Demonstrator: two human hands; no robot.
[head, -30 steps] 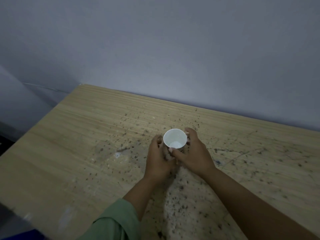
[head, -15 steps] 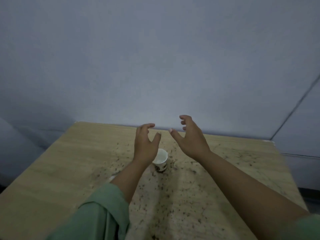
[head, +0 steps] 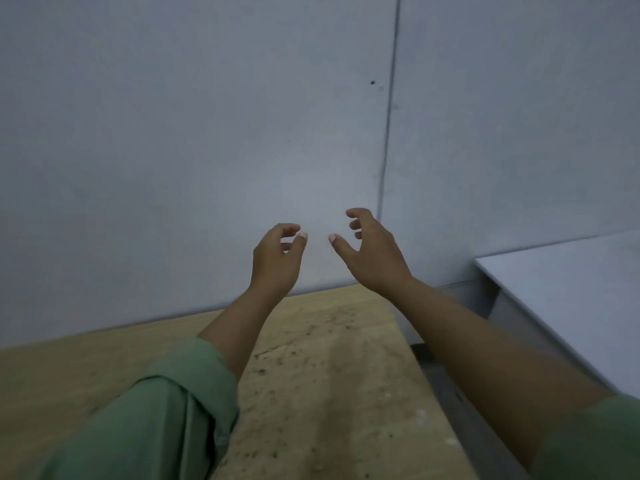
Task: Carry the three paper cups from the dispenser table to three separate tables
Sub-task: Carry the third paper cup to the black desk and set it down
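- Left hand: raised in front of the wall, fingers curled loosely with thumb and fingertips apart; it grips nothing.
- Right hand: raised level with the left and just beside it, thumb pointing toward the left hand, fingers bent and spread; it grips nothing.
- Gap between the two hands: clear, no contact between them.
- Left forearm: bare from wrist to a rolled green sleeve that fills the lower left of the view.
- Right forearm: bare, running to the lower right corner, where a blurred edge of green sleeve shows.
- Counter: light wood-grain top below both arms, speckled with dark marks and a pale worn patch; its far edge meets the wall, its right edge drops to a dark gap.
- Paper cups: not visible in this view; their position cannot be told. The visible part of the counter carries no cup, though the arms cover some of it.
- Second counter: pale grey top at the right, apart from the wooden one across the gap.
- Wall: plain grey, with one vertical seam above the right hand and a small dark spot beside that seam.
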